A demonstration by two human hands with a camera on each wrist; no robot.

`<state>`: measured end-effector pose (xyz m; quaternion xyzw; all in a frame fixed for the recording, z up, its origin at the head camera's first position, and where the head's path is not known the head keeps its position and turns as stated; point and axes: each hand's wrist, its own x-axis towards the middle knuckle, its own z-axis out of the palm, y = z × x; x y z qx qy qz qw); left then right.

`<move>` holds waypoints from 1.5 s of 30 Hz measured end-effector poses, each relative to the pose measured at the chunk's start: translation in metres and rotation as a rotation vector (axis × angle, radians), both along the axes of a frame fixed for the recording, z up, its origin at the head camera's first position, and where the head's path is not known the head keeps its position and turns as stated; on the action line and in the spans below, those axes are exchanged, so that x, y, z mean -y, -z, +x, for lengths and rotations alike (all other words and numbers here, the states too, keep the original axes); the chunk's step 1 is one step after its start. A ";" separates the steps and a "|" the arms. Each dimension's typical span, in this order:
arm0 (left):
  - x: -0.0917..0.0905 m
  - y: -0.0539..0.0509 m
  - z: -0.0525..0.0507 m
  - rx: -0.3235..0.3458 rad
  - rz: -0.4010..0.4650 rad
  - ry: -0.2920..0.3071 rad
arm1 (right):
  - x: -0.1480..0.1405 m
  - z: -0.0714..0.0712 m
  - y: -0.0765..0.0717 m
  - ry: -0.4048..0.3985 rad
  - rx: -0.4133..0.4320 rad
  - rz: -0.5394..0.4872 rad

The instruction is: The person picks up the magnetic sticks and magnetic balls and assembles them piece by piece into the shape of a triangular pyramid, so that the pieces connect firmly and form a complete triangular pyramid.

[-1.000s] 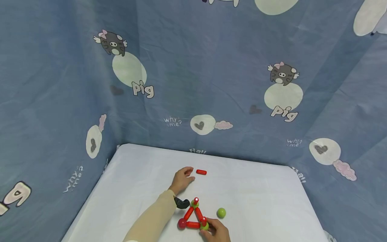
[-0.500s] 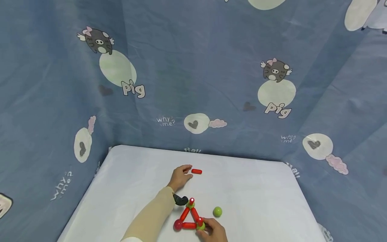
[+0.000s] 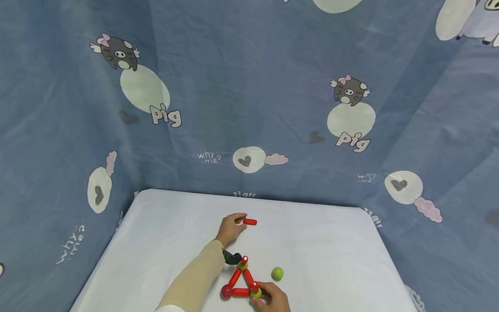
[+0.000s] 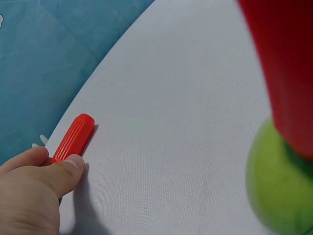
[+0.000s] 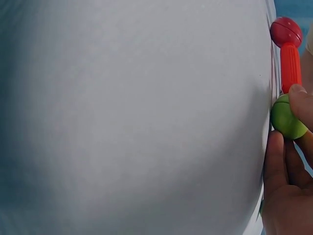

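Observation:
My left hand (image 3: 230, 229) pinches the near end of a loose red ribbed rod (image 4: 76, 137) between thumb and fingers, and the rod lies on the white tabletop. Closer to me is a triangle of red rods joined by balls: a red ball (image 3: 226, 291) at the left, a green ball (image 3: 242, 264) at the top and another green ball (image 5: 287, 117) at the right. From each green ball a short red rod (image 3: 255, 286) stands up. The right hand (image 3: 274, 297) grips the right green ball with its thumb and fingers. One loose green ball (image 3: 277, 273) sits just beyond this hand.
The white table (image 3: 323, 251) reaches back to a blue patterned curtain (image 3: 218, 99), which also hangs along both sides. My left forearm sleeve (image 3: 191, 277) runs close beside the triangle, where a black wrist device (image 3: 232, 258) nearly meets the top green ball.
My left hand has moved right onto the end of the loose rod and now pinches it. The right hand keeps its grip on the green ball. The head view has shifted slightly.

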<state>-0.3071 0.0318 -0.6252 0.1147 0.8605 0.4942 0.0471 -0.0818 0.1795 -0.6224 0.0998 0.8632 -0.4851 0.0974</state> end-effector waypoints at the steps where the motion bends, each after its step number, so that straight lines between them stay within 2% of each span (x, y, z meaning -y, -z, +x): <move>1: 0.001 0.001 0.000 -0.009 -0.006 -0.002 | 0.001 0.001 0.001 -0.003 0.002 -0.003; 8: 0.006 0.006 0.003 -0.044 -0.019 -0.036 | 0.004 0.003 0.002 -0.039 -0.002 -0.030; 11: 0.008 0.006 0.002 -0.080 -0.022 -0.030 | 0.006 0.002 0.001 -0.034 0.003 -0.026; 13: 0.011 0.005 0.002 -0.080 -0.010 -0.021 | 0.007 0.002 0.000 -0.027 0.011 -0.023; 22: 0.029 0.004 0.004 0.051 0.067 0.030 | 0.006 0.004 -0.005 -0.018 -0.011 -0.006; 29: 0.039 0.009 0.007 0.143 0.109 0.009 | 0.004 0.004 -0.004 -0.019 -0.033 0.027; 35: 0.048 0.011 0.019 0.201 0.133 -0.012 | 0.005 0.004 -0.003 -0.011 -0.059 0.036; 41: 0.060 0.014 0.040 0.219 0.180 -0.014 | 0.003 0.004 0.000 -0.008 -0.083 0.040; 45: 0.068 0.015 0.054 0.239 0.234 -0.037 | 0.002 0.004 -0.001 0.001 -0.098 0.040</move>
